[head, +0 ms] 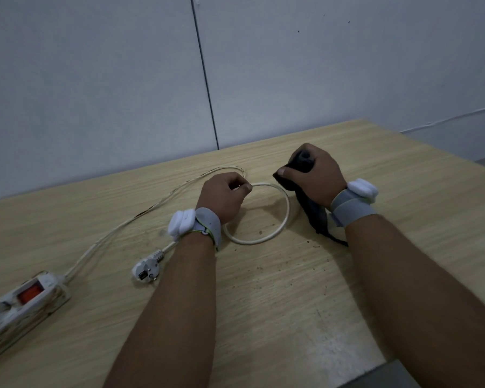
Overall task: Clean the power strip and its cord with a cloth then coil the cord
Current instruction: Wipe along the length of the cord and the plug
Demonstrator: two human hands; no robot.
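Note:
A dirty white power strip [23, 301] with a red switch lies at the table's near left. Its white cord [284, 219] runs back along the table, then curves into a loop between my hands and ends at the white plug [147, 271] lying beside my left forearm. My left hand [224, 197] pinches the cord at the top of the loop. My right hand [314, 177] grips a dark cloth [314, 211], bunched in the fist, with its loose end trailing on the table under my wrist.
The light wooden table [263, 303] carries dark specks of dirt near the loop. Its right edge [437, 152] and near-right corner are close. A grey wall stands just behind the table's far edge. Both wrists wear grey straps with white devices.

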